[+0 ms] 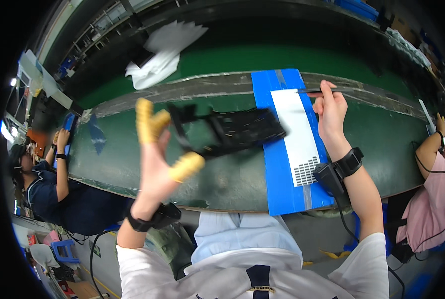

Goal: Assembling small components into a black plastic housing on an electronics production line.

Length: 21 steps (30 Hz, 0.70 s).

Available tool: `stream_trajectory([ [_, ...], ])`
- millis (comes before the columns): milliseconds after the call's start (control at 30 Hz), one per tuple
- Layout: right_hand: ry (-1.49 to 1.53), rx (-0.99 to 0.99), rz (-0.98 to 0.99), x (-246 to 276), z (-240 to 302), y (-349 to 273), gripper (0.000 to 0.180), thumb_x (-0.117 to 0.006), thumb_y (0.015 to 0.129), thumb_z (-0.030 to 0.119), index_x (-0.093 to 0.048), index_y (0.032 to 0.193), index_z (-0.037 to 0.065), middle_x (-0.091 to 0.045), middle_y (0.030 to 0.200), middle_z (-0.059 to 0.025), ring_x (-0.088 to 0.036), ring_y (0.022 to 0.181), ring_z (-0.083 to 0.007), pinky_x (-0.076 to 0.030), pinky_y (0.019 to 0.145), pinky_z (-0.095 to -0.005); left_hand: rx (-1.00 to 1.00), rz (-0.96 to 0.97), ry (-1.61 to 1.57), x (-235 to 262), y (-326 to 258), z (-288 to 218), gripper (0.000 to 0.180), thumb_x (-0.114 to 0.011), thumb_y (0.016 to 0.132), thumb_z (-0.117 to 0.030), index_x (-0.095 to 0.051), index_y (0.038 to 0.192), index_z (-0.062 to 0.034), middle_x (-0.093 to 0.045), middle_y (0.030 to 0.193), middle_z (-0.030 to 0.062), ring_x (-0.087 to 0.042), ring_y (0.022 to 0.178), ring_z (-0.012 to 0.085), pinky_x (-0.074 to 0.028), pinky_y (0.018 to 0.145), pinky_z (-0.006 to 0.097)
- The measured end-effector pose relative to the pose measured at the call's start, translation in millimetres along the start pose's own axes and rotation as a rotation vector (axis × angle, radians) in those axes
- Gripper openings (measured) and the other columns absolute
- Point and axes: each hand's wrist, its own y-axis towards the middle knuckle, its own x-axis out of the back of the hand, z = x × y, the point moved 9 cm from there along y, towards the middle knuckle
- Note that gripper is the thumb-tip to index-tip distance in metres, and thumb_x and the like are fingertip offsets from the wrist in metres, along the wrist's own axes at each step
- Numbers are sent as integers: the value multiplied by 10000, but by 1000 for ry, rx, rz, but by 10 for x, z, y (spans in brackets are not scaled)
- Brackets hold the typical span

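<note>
My left hand [157, 149], with yellow finger cots on thumb and fingers, is raised above the green bench; its fingers grip the left end of a black flat frame part [227, 130] that hangs tilted and blurred over the bench. My right hand [330, 110] rests at the far end of a blue mat [277, 174] and pinches a thin dark tool [317, 90] lying across the mat's top. A white sheet [294, 127] with rows of small dark pieces at its near end lies on the mat. Both wrists wear black straps.
The green bench [113, 159] curves left to right, with a taped strip along its far edge. White crumpled sheets [160, 55] lie beyond it. A person in dark blue [58, 194] sits at the left, another in pink [439, 199] at the right.
</note>
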Motion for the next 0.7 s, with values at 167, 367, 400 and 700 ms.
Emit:
stream_trajectory([
  [167, -63, -134, -76, 187, -315, 23, 181, -518, 796, 161, -492, 828, -14, -509, 538, -69, -364, 388, -58, -279, 371, -193, -317, -165, 358, 524, 602, -743, 858, -670, 593, -143, -149, 1265, -28, -375, 1117, 146, -426, 1005, 236, -378, 821, 310],
  [367, -114, -136, -35, 129, -343, 47, 180, -512, 799, 154, -488, 824, -22, -521, 561, -93, -368, 384, -56, -279, 363, -189, 150, 220, 915, 304, 973, 888, 1026, -717, 549, -360, -82, 1267, 5, -330, 1140, 300, -345, 1069, 383, -292, 901, 375],
  [400, -105, -136, -17, 86, -364, 40, 180, -512, 799, 154, -488, 824, -22, -521, 561, -93, -368, 384, -56, -279, 363, -189, 251, 230, 934, 330, 921, 1115, 1073, -716, 548, -407, -37, 1273, -1, -329, 1134, 307, -341, 1062, 403, -291, 899, 387],
  [700, -167, -130, -16, 119, -300, 40, 153, -494, 815, 155, -488, 826, 2, -530, 568, -75, -349, 383, -31, -259, 354, -166, 400, 372, 856, 1098, -425, 1111, 1105, -759, 490, -315, -40, 1293, -72, -306, 1172, 253, -303, 1093, 373, -283, 898, 379],
])
